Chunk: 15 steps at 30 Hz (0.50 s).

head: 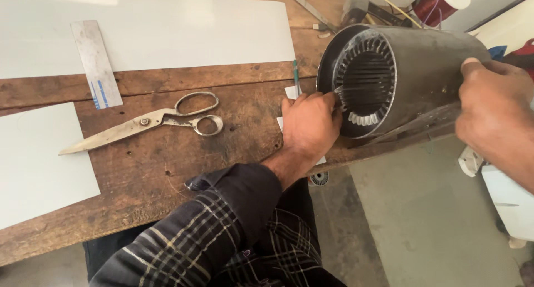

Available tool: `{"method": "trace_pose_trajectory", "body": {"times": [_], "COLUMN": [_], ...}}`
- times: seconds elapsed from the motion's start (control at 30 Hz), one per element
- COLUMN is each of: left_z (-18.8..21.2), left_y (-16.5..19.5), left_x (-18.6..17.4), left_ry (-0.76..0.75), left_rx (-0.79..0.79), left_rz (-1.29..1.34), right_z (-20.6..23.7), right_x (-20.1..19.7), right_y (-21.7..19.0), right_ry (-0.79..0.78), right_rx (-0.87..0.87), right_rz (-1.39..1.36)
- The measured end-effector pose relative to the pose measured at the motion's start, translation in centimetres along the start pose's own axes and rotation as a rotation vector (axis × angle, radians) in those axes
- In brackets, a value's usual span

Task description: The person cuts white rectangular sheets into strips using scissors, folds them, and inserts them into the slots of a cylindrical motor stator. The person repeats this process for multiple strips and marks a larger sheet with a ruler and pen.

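Note:
A dark metal motor stator (423, 59) lies on its side at the right end of the wooden workbench (167, 170), its slotted bore facing me. Several white paper slot liners (362, 119) line the lower slots. My left hand (309, 125) is at the bore's front rim, fingertips pinching a thin white liner strip at the slots. My right hand (495, 106) grips the outer shell on the right side and steadies it. A dark plaid sleeve covers my left forearm.
Metal scissors (161, 120) lie at the bench middle, a steel ruler (95, 64) further left. White insulation sheets (167, 25) cover the back and left of the bench. A green pen (296, 75), a hammer (356, 6) and a red wire spool (439, 3) sit behind.

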State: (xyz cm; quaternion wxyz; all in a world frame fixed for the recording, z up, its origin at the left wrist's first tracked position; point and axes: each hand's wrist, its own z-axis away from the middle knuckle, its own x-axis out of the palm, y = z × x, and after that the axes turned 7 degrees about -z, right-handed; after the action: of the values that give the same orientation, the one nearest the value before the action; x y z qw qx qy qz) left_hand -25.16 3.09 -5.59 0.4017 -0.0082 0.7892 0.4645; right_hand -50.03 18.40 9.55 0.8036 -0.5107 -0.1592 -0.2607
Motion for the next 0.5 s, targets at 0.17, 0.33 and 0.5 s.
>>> {"method": "trace_pose_trajectory", "body": {"times": [0.17,0.33,0.5], "left_z": [-0.1,-0.4,-0.6], "left_y": [-0.1,0.1,0.1], "left_x": [-0.2,-0.4,-0.3], "left_ry": [0.015,-0.028,-0.014], "left_rx": [-0.002,-0.006,0.012], "left_rz": [0.046,0.025,0.037], "right_z": [0.4,0.4,1.7], "right_x": [-0.1,-3.7,-4.0], "right_y": [1.0,1.4,0.4], "right_ry": [0.274,0.328,0.224], "right_rx": [-0.065,-0.186,-0.006], "right_rz": [0.169,0.147,-0.008]}}
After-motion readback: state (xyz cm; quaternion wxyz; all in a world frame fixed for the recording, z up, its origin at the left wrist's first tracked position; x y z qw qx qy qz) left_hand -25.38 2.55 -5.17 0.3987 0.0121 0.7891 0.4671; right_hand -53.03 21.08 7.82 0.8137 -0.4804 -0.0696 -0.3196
